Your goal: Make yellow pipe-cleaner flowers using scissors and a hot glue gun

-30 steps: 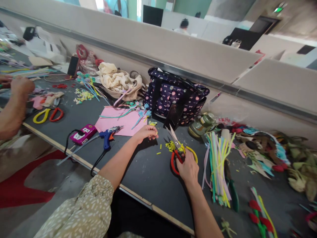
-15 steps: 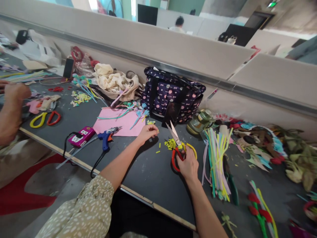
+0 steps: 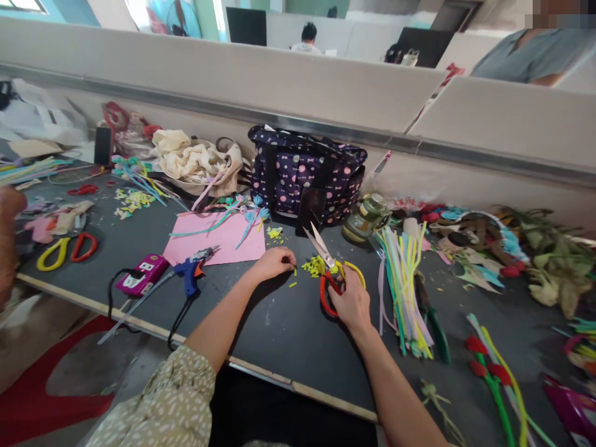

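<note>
Gripping red-and-yellow scissors by the handles, the right hand has their blades parted. The left hand curls its fingers together at a small yellow piece; whether they pinch it, I cannot tell. Yellow clippings lie between the hands; beyond stands a dotted bag.

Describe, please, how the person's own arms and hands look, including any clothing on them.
The left arm has a loose olive sleeve with small whitish flecks, ending near the elbow. The right arm shows bare; its sleeve is out of view. Left hand and right hand wear no gloves.
</note>
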`<state>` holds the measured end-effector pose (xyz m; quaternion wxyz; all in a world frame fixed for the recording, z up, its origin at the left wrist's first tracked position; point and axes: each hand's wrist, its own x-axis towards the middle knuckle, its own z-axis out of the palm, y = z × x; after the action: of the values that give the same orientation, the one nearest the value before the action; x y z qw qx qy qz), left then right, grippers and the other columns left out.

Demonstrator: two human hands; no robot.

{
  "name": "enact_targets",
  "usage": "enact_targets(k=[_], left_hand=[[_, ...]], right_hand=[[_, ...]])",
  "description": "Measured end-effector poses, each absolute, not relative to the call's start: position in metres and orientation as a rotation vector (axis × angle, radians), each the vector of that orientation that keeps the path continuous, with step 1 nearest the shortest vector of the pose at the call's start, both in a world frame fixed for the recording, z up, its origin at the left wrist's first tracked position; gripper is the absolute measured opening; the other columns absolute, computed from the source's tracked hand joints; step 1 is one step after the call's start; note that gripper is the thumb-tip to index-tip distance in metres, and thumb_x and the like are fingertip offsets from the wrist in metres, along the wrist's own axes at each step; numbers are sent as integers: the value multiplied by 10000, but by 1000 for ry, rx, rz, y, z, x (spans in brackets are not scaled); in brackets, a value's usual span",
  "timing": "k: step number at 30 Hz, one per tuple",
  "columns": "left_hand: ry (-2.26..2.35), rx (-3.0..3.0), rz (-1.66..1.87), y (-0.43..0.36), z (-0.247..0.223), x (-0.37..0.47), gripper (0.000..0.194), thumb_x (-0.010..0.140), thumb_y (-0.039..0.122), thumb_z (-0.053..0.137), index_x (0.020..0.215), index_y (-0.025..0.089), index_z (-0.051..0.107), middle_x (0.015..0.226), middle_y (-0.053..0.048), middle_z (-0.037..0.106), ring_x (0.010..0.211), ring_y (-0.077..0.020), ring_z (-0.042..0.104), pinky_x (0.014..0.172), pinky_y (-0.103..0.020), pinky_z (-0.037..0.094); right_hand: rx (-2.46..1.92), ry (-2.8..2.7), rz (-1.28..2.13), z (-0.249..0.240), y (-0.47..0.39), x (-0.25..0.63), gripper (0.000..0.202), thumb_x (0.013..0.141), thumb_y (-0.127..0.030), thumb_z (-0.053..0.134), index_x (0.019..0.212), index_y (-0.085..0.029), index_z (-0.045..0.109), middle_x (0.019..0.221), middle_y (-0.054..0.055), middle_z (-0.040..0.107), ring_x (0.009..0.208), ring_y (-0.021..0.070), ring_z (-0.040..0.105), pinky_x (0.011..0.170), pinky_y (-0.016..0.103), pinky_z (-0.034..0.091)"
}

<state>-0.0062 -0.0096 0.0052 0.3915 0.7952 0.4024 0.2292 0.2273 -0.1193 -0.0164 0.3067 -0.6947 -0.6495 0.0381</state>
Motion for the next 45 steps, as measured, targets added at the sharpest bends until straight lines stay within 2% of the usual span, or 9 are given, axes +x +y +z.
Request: enact_targets(k=[5, 10, 14, 22, 28, 34, 39, 42, 45], left_hand=[[938, 2112, 443, -13, 6, -2, 140, 672, 185, 663, 790, 229, 723, 830, -31, 629, 742, -165, 571, 706, -261, 393], [919, 2159, 430, -14, 4, 0, 109, 692, 148, 631, 700, 224, 709, 767, -29, 603, 721, -162, 555, 700, -258, 379], [932, 2179, 420, -13, 5, 0, 126, 726, 148, 578, 713, 204, 690, 800, -37, 605, 748, -160, 561, 730, -256, 385], [969, 2092, 587, -8, 7, -5, 100, 772, 202, 570, 742, 177, 662, 794, -32, 613, 759, -160, 575, 740, -267, 408], [918, 2282, 422, -10, 6, -5, 152, 749, 189, 630, 889, 204, 690, 890, -32, 596, 823, -159, 566, 730, -248, 398], [972, 2351, 318, -12, 6, -1, 75, 759, 158, 591, 766, 185, 661, 841, -26, 560, 782, -147, 542, 710, -254, 394], [976, 1928, 655, -11, 5, 1, 56, 768, 208, 586, 747, 160, 608, 739, -6, 574, 679, -121, 537, 665, -253, 424], [962, 1447, 858, -9, 6, 0, 178, 737, 297, 651, 809, 145, 593, 650, 21, 550, 547, -90, 510, 555, -229, 438], [912, 1126, 1021, -5, 8, -4, 313, 648, 313, 753, 858, 133, 606, 698, 9, 589, 579, -97, 572, 574, -240, 489]], right_hand=[[-1838, -1716, 91, -15, -119, 227, 476, 763, -293, 534, 1223, -179, 489, 919, 72, 606, 751, 201, 594, 598, 310, 485], [-1821, -1720, 102, -15, -119, 226, 480, 759, -292, 540, 1224, -186, 486, 929, 69, 608, 747, 200, 593, 620, 327, 493], [-1829, -1731, 117, -17, -119, 227, 485, 761, -286, 544, 1230, -179, 482, 938, 72, 608, 749, 196, 593, 606, 316, 489], [-1839, -1746, 102, -14, -120, 226, 487, 768, -280, 536, 1236, -158, 475, 931, 73, 617, 758, 200, 590, 615, 321, 490], [-1815, -1751, 102, -16, -120, 226, 494, 773, -288, 544, 1243, -157, 471, 932, 73, 621, 773, 205, 595, 638, 326, 495], [-1804, -1765, 129, -17, -120, 226, 492, 770, -269, 546, 1242, -151, 473, 946, 81, 625, 763, 209, 600, 642, 333, 499], [-1791, -1778, 131, -18, -120, 226, 502, 768, -271, 554, 1249, -154, 470, 946, 83, 623, 779, 211, 602, 645, 333, 505], [-1780, -1785, 136, -19, -120, 227, 506, 770, -278, 549, 1254, -155, 468, 947, 89, 619, 786, 215, 603, 635, 333, 506], [-1749, -1786, 151, -22, -120, 226, 494, 769, -287, 549, 1242, -162, 479, 920, 83, 618, 759, 212, 601, 637, 341, 512]])
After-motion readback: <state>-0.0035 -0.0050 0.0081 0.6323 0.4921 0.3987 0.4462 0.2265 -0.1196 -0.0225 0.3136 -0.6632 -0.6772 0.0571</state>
